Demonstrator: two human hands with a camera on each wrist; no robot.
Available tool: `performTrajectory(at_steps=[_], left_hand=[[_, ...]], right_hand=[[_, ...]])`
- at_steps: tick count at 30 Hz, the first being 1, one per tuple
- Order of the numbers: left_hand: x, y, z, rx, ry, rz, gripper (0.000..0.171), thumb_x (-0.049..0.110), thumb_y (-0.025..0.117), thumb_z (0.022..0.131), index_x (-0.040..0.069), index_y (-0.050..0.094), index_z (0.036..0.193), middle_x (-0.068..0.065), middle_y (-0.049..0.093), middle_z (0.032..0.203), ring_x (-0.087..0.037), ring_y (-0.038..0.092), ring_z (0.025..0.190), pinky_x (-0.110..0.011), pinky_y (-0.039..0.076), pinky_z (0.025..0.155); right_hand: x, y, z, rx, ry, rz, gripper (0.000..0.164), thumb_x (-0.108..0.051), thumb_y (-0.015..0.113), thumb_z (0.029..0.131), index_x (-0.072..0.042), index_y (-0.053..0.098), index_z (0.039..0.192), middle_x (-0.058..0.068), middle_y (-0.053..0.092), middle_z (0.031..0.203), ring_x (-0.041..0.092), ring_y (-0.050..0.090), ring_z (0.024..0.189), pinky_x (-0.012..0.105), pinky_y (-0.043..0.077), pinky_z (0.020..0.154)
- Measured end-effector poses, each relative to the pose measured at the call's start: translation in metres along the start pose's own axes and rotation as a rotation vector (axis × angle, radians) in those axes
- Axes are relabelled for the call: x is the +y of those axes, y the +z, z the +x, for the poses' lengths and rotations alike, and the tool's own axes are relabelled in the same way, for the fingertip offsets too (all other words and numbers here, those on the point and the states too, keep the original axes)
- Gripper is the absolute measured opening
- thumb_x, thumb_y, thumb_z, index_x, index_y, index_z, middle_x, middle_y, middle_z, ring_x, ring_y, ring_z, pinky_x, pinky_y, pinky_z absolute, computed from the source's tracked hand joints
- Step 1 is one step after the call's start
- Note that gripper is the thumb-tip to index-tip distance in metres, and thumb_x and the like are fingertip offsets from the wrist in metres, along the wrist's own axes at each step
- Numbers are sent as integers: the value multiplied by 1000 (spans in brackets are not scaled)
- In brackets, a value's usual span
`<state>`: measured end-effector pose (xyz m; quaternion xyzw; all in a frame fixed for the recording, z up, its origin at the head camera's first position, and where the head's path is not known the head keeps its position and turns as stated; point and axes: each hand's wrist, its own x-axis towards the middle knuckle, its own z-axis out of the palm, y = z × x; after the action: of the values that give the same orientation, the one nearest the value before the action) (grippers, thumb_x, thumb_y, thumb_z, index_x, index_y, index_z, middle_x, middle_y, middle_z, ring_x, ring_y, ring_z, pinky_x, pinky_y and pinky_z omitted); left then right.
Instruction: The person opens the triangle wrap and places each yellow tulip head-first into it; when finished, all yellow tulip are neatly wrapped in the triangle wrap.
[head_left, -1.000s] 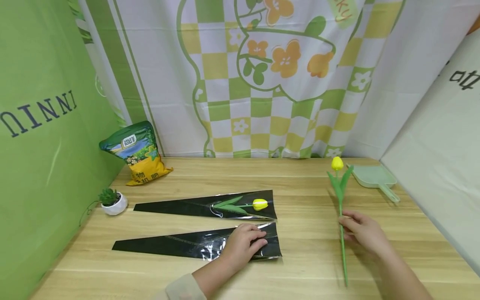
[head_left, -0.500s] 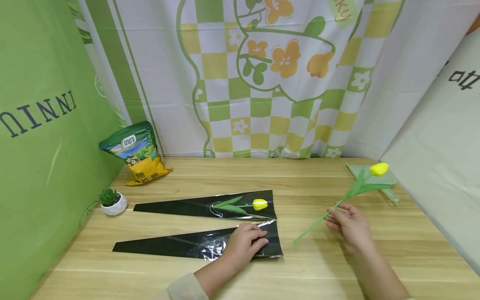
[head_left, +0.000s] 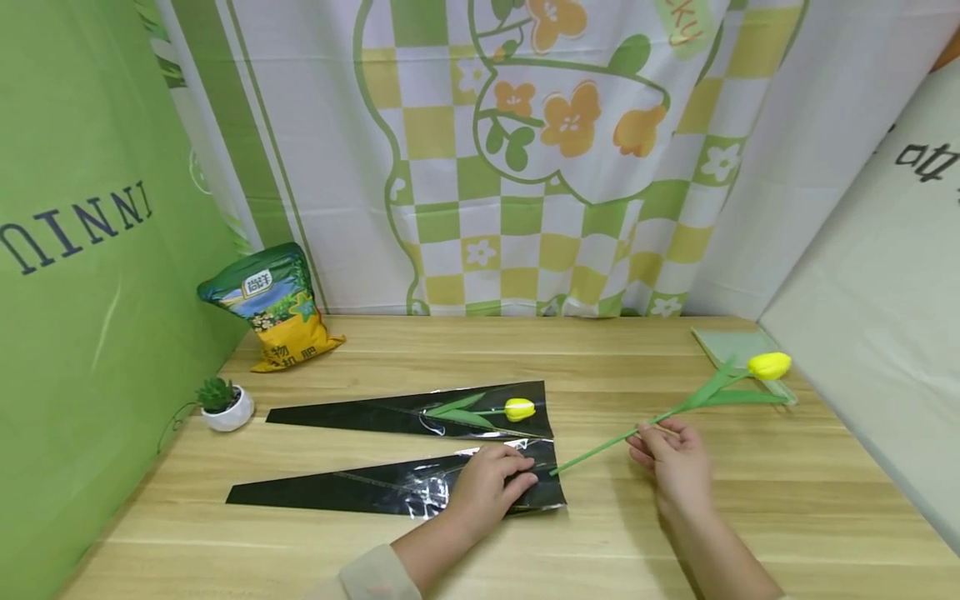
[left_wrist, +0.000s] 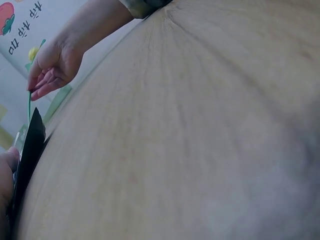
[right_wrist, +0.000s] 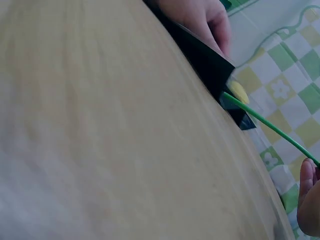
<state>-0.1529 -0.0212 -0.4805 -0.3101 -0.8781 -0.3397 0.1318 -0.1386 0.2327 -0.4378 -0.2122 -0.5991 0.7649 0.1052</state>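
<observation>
Tulip (head_left: 703, 395), single and yellow, slants over the table (head_left: 300, 562), bloom up and away to the right, cut end low at the wide mouth of the nearer black sleeve (head_left: 360, 492). From where I stand I can't tell whether that end sits between the sleeve's layers or just on its lip. The right hand (head_left: 678, 471) pinches the stem partway down, thumb against fingers, likely so the lower length juts out free and can be aimed. The left hand (head_left: 487, 492) lies over the sleeve near its mouth, fingers loosely bent and a little apart, probably to steady the slippery film; whether any film is nipped between them, I can't make out. Just beyond, the farther black sleeve (head_left: 341, 415) lies roughly parallel with another tulip (head_left: 520, 409) in it, perhaps set there out of the way. Farther off are a small potted plant (head_left: 228, 410), a bag (head_left: 281, 325) and a pale green dustpan (head_left: 723, 342).
</observation>
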Motion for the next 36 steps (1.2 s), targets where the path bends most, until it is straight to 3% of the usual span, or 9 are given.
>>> performTrajectory(at_steps=[8,14,24,36], left_hand=[[1,0,1,-23,-25,-6,22,25,69,90,11,76,106,1,71,102,-15,64,97,-28,53,90],[3,-1,1,-38,-47,-15,23,26,69,90,12,76,107,1,71,103,-15,64,98,-28,53,91],[2,1,2,-27,-43,-11,22,26,71,89,13,76,106,3,71,99,-14,64,95,-27,54,88],[1,1,2,-15,-17,-10,21,26,70,90,14,76,105,3,71,97,-14,63,95,-28,54,88]], right_hand=[[14,13,-14,-56,10,-57,21,-3,54,98,-8,38,111,-14,68,78,1,69,73,16,59,71],[23,26,-23,-96,45,-39,21,1,51,98,-4,37,112,-11,68,78,2,68,73,18,59,72],[34,46,-34,-98,40,-16,21,2,54,96,-1,38,109,-7,67,79,4,69,73,19,60,71],[39,55,-42,-135,53,-57,23,3,56,94,7,39,110,-2,66,80,4,68,74,19,59,72]])
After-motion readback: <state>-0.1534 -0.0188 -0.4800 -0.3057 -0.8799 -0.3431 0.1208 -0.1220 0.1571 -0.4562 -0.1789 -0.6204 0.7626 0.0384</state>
